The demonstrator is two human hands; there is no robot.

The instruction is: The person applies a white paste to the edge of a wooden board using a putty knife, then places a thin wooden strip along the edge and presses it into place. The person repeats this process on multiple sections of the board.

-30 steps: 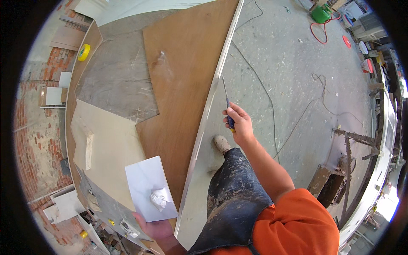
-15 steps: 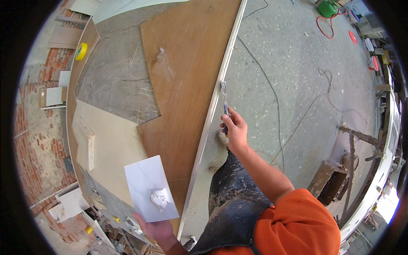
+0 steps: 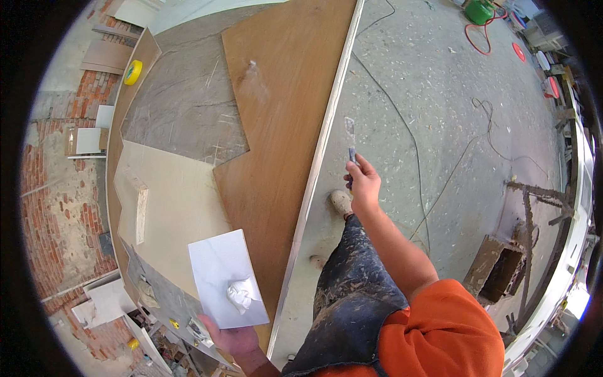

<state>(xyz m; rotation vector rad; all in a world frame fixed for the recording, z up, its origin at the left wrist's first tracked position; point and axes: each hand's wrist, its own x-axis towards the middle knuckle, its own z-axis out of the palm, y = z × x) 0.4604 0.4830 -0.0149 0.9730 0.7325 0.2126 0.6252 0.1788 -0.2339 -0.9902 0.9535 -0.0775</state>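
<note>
My left hand (image 3: 236,340) grips the near edge of a flat white board (image 3: 215,267), its fingers hidden beneath. A lump of white paste (image 3: 239,296) sits on the board's near right part. My right hand (image 3: 365,185) is closed round the handle of a putty knife (image 3: 350,130), whose smeared blade points away from me. The knife is over the floor, just right of the long pale table edge, and looks apart from everything. Under and beyond the white board lies a brown wood-grain panel (image 3: 289,94) with a whitish smudge on it.
Left of the panel are a grey stone-look sheet (image 3: 182,94) and a cream sheet (image 3: 182,188) bearing a narrow block (image 3: 142,215). Yellow tape (image 3: 132,72) stands at the far left edge. Cables (image 3: 402,119) cross the concrete floor; a dirty box (image 3: 494,270) is at right.
My right hand and the putty knife have moved right, away from the table edge and over the floor. The view has shifted slightly; the board stays in my left hand.
</note>
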